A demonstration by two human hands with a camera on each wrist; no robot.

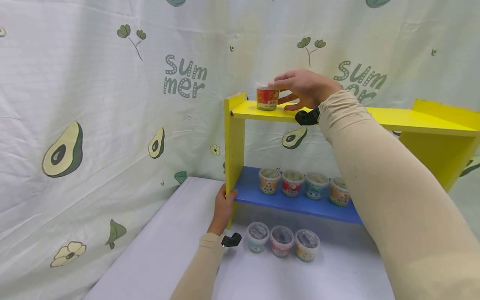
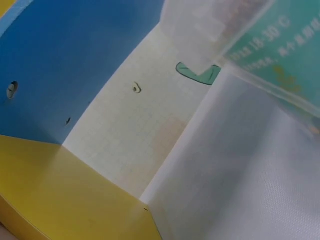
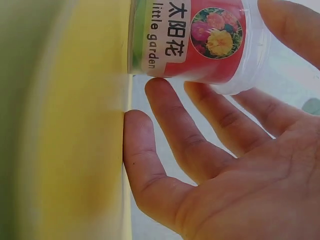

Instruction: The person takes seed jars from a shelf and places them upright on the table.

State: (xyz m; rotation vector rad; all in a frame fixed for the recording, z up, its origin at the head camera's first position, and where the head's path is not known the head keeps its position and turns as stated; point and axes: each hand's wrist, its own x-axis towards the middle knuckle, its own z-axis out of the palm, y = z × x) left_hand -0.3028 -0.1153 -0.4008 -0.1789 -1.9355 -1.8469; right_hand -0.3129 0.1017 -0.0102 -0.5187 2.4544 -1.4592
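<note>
Right hand (image 1: 303,88): fingers spread and relaxed beside the red flower-label tub (image 1: 266,96), thumb over its lid, no grip.
Tub: upright on the yellow top shelf (image 1: 405,118), near its left end.
Left hand (image 1: 224,208): curled round the yellow side post (image 1: 233,154), steadying it.
Advice: withdraw the fingers straight back so the tub is not nudged.

One tub (image 1: 267,96) on top shelf (image 1: 412,118), four on middle shelf (image 1: 262,198), three below

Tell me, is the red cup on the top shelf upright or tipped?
Upright: the red cup stands base-down on the yellow shelf, lid up.
</note>
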